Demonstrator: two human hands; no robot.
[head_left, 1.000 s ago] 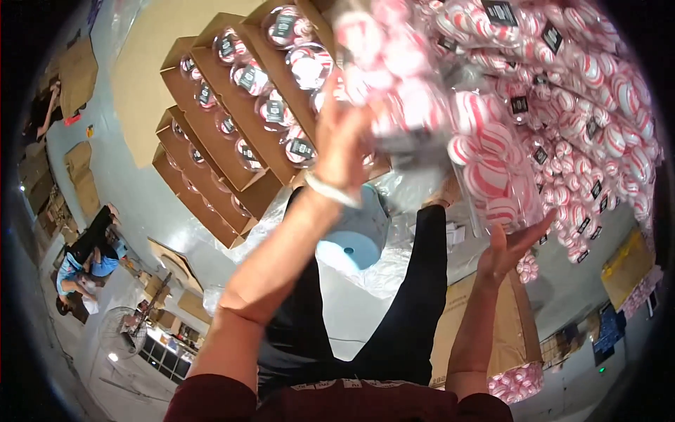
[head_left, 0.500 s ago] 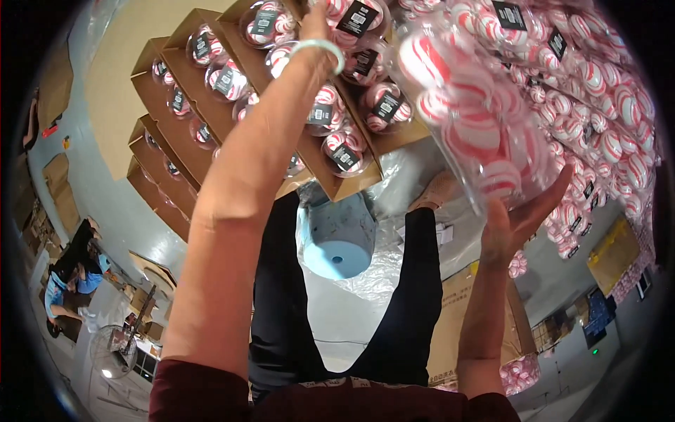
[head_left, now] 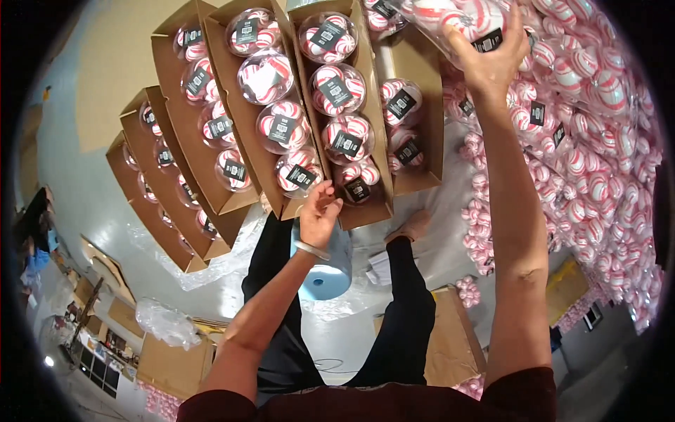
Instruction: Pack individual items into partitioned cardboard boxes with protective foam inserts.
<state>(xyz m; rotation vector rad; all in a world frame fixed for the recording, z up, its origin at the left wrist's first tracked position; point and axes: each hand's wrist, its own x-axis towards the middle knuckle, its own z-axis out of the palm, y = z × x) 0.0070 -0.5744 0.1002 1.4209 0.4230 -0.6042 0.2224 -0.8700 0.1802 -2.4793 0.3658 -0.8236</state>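
My right hand [head_left: 496,63] grips a clear plastic pack of red-and-white striped balls [head_left: 436,15] with a black label, at the top right beside a large heap of similar packs [head_left: 583,169]. Its thumb and fingers are spread round the pack. My left hand [head_left: 320,216] is empty, its fingers loosely bent and apart, by the near ends of two long brown cartons. Clear round tubs of striped balls [head_left: 336,90] with black labels stand in rows inside the open cartons [head_left: 380,200]. One tub [head_left: 266,77] shows a white patch instead of a black label.
A blue upturned bucket or stool [head_left: 327,278] stands between my legs, partly behind my left wrist. Flattened cardboard [head_left: 450,337] lies at the lower right. Clear plastic wrapping [head_left: 165,322] rests on a carton at the lower left. Another person is at the far left.
My left hand has drawn back from the far end of the cartons to their near ends. My right hand has moved up and away with the pack. The view has shifted.
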